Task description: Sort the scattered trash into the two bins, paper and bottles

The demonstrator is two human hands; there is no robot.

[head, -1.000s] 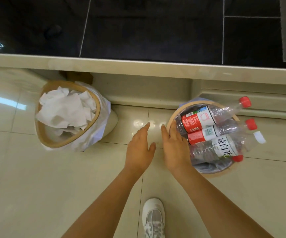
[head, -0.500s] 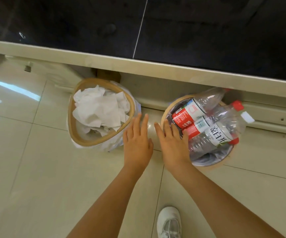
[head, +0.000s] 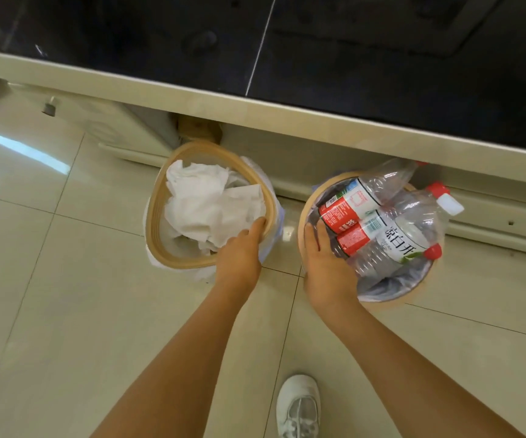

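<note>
A: What is different from before?
B: The left hand (head: pixel 239 257) has moved onto the wooden rim of the white-lined bin (head: pixel 157 222) full of crumpled white paper (head: pixel 204 207), and its fingers curl over the rim.
A: And the other one?
B: The right hand (head: pixel 328 270) grips the rim of the round wooden bin (head: pixel 302 213). The clear plastic bottles with red caps (head: pixel 394 229) lie just beside its fingers.

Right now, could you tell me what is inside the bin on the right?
The right bin holds clear plastic bottles with red caps and red or white labels, piled above its rim over a dark liner. Anything beneath the pile is hidden.
</note>
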